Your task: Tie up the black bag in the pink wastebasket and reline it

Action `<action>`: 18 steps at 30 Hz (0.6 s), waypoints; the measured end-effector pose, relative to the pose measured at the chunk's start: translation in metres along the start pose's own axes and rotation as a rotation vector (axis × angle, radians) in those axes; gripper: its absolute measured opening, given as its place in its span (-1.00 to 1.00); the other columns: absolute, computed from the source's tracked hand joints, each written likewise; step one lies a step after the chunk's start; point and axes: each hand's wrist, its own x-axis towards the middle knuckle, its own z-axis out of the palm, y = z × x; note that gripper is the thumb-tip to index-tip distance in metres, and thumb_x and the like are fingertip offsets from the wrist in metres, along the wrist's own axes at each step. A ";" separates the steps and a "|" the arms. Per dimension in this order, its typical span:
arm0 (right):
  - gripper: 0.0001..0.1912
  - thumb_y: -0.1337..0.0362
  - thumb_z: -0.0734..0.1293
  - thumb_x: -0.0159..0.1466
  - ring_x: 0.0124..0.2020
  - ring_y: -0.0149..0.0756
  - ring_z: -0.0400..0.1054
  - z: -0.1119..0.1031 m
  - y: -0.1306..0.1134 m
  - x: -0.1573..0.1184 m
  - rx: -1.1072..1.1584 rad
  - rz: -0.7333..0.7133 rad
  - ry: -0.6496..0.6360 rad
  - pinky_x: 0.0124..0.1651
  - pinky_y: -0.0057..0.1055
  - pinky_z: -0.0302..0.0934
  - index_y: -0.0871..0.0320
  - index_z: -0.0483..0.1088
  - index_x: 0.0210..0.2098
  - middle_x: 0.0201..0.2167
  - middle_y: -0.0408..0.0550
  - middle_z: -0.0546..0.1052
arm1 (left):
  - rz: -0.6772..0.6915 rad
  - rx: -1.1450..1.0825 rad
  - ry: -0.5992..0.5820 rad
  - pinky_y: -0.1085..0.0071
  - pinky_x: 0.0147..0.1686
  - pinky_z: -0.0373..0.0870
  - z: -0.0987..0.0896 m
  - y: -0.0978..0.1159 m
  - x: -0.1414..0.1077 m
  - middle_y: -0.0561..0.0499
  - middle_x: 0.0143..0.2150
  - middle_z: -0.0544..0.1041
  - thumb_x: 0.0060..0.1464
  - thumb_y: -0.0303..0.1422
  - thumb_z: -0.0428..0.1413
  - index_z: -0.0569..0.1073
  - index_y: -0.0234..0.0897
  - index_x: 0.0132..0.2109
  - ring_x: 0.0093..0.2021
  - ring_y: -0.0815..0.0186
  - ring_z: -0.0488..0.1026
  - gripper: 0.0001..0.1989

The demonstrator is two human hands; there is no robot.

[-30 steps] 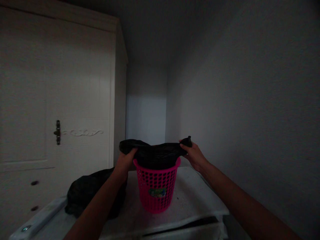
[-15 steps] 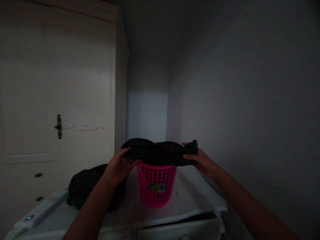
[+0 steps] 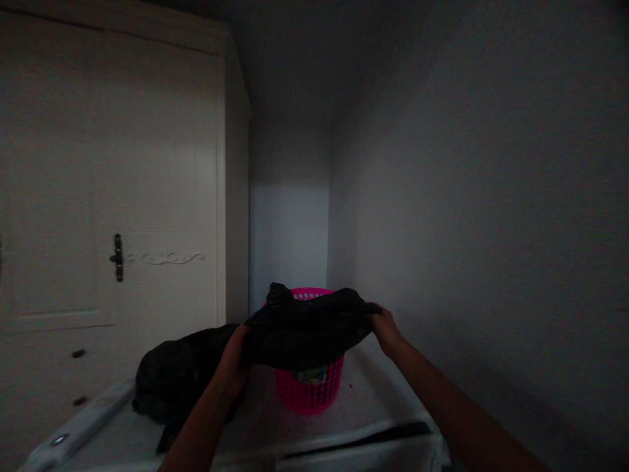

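A black plastic bag point(image 3: 304, 331) is stretched between my two hands, in front of the upper part of a pink perforated basket point(image 3: 309, 396). My left hand point(image 3: 236, 360) grips the bag's left end, its fingers partly hidden by the plastic. At the other end, my right hand point(image 3: 386, 331) pinches a gathered corner of it. The basket stands upright on a white surface; its back rim shows above the bag, and a label on its front is half covered. Beside my left forearm lies a dark bundle point(image 3: 171, 373) that looks like another black bag.
The basket stands on a white dresser top point(image 3: 363, 387), with a dark gap along a drawer point(image 3: 363, 452) at its front edge. A white wardrobe point(image 3: 167, 164) rises at the left. The grey wall point(image 3: 466, 196) runs close along the right. The room is dim.
Both hands have lowered the bag from above the basket's rim to in front of its upper half. The bag hangs wider and looser, and the basket's back rim now shows.
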 end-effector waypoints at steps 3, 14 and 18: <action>-0.49 0.29 0.41 -0.13 -0.06 -0.10 0.50 0.015 0.004 0.019 0.138 -0.079 -0.049 0.05 -0.25 0.34 0.13 0.58 -0.14 -0.17 -0.04 0.69 | -0.079 -0.157 -0.081 0.19 0.05 0.57 0.015 0.008 0.020 -0.10 -0.12 0.72 0.03 -0.34 0.22 0.62 -0.29 -0.10 0.04 0.03 0.63 -0.74; -0.65 0.19 0.42 -0.05 -0.21 -0.12 0.52 0.030 0.017 0.028 0.145 0.105 -0.117 -0.15 -0.32 0.37 0.21 0.56 -0.27 -0.36 -0.03 0.67 | 0.042 -0.024 -0.139 0.32 -0.12 0.56 0.017 -0.002 0.083 -0.09 -0.16 0.72 -0.13 -0.30 0.39 0.59 -0.28 0.09 -0.14 0.10 0.66 -0.43; -0.70 0.20 0.44 -0.05 -0.25 -0.13 0.53 0.030 0.019 0.031 0.135 0.166 -0.125 -0.19 -0.33 0.38 0.20 0.56 -0.33 -0.43 -0.04 0.65 | -0.081 -0.021 -0.095 0.34 -0.30 0.58 0.007 -0.011 0.097 -0.06 -0.36 0.69 -0.11 -0.44 0.33 0.61 -0.33 -0.03 -0.34 0.16 0.66 -0.59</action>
